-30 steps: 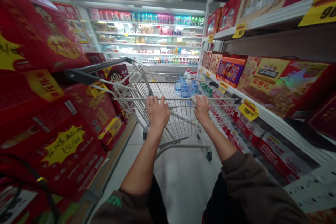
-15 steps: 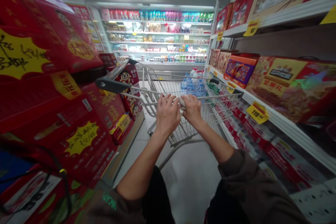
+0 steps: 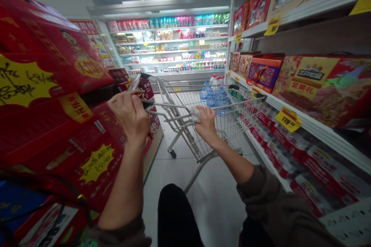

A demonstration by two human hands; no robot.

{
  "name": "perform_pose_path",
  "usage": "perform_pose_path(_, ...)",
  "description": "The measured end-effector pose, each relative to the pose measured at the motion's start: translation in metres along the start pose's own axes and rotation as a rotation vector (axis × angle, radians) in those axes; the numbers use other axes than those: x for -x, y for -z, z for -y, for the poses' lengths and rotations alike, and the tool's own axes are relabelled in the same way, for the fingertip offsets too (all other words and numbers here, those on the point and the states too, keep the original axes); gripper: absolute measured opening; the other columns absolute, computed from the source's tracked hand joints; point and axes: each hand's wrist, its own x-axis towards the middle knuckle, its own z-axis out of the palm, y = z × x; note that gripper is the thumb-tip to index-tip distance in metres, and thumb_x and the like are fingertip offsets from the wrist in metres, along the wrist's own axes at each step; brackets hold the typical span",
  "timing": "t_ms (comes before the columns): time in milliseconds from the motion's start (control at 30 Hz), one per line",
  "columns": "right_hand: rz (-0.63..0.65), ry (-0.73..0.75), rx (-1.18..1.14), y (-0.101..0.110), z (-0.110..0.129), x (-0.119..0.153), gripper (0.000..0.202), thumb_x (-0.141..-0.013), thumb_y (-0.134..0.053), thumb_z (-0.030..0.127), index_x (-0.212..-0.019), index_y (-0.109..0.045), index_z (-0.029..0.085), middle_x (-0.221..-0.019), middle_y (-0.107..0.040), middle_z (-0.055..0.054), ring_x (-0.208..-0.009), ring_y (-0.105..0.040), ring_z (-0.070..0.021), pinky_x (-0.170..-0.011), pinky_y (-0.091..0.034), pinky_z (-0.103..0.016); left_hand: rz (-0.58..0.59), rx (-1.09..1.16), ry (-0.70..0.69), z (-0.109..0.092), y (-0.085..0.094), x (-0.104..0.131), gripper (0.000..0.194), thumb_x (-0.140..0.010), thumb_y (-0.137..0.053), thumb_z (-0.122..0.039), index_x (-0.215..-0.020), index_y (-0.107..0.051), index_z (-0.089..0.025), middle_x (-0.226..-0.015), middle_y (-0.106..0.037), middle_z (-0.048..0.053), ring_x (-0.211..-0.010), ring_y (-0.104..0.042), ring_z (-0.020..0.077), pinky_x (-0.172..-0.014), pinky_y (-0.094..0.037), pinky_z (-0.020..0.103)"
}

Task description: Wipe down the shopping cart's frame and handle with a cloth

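Note:
A metal wire shopping cart (image 3: 199, 139) stands in front of me, turned sideways. My left hand (image 3: 131, 115) is closed over the near end of its handle, and the fingers hide most of that end. In my right hand (image 3: 206, 123) is a crumpled white cloth (image 3: 194, 114), pressed against the cart's upper side rail. Whether it is fabric or paper I cannot tell. Wire mesh and a caster wheel (image 3: 172, 153) show below the rail.
Stacked red gift boxes (image 3: 72, 123) with yellow price signs crowd the left side. Shelves (image 3: 307, 119) of boxed goods line the right. Large blue water bottles (image 3: 216, 96) stand beyond the cart, before a lit refrigerated display (image 3: 174, 50). Pale tiled floor (image 3: 162, 173) shows below.
My left hand has moved left from the rail beside my right hand to the cart handle. The right hand stays on the rail, its white cloth now showing more. The view has tilted up slightly.

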Motion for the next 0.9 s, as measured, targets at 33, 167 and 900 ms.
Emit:
perform_pose_path(33, -0.016, -0.006, -0.068, -0.003, 0.009, 0.000, 0.057, -0.081, -0.053, 0.007, -0.135, -0.058, 0.025, -0.129, -0.061, -0.009, -0.120, -0.051, -0.0262, -0.102, -0.044, -0.039, -0.014, 0.002, 0.011, -0.003, -0.001, 0.002, 0.042, -0.107, -0.028, -0.034, -0.113, -0.068, -0.021, -0.115, -0.066, 0.013, -0.120, -0.053, 0.0310, -0.113, -0.039, 0.053)
perform_pose_path(167, -0.049, -0.040, -0.190, -0.002, 0.034, -0.003, 0.057, -0.083, -0.051, 0.010, -0.137, -0.056, 0.024, -0.130, -0.061, -0.009, -0.117, -0.053, -0.0255, -0.101, -0.046, -0.038, -0.047, -0.017, 0.040, -0.014, 0.001, 0.007, 0.041, -0.108, -0.027, -0.032, -0.123, -0.063, -0.020, -0.121, -0.066, 0.014, -0.118, -0.055, 0.0300, -0.109, -0.042, 0.049)
perform_pose_path(900, -0.064, 0.127, -0.033, 0.062, 0.004, -0.002, 0.057, -0.076, -0.054, 0.006, -0.131, -0.063, 0.020, -0.120, -0.066, -0.012, -0.110, -0.057, -0.0283, -0.099, -0.050, -0.043, 0.108, 0.490, -0.090, -0.053, 0.017, 0.023, 0.068, -0.106, -0.016, -0.067, -0.130, -0.062, -0.023, -0.110, -0.069, 0.010, -0.110, -0.058, 0.0262, -0.098, -0.047, 0.041)
